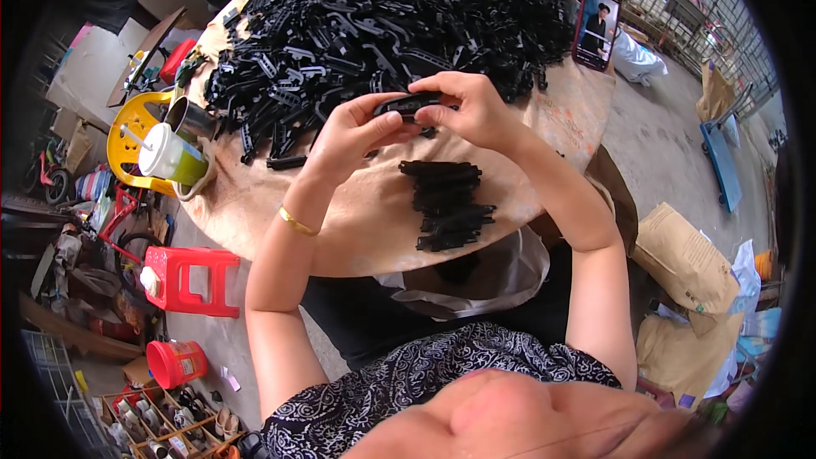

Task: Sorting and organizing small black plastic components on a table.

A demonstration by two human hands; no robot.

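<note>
Between both hands, over the near side of the pile, is a short black plastic strip (408,105). My left hand (355,129) pinches its left end with thumb and fingers. The fingers of my right hand (467,110) close on its right end. Behind them a big heap of similar black plastic pieces (365,25) covers much of the round table. Nearer to me, a neat stack of black strips (446,204) lies on the tan cloth (357,229), apart from both hands. What detail the held piece has is partly hidden by my fingers.
A phone (597,27) leans upright at the table's right edge. On the left, a lidded drink cup (170,155) stands by a yellow chair (127,136). A red stool (191,279) and red bucket (176,363) are on the floor. An open white bag (510,280) hangs below the table edge.
</note>
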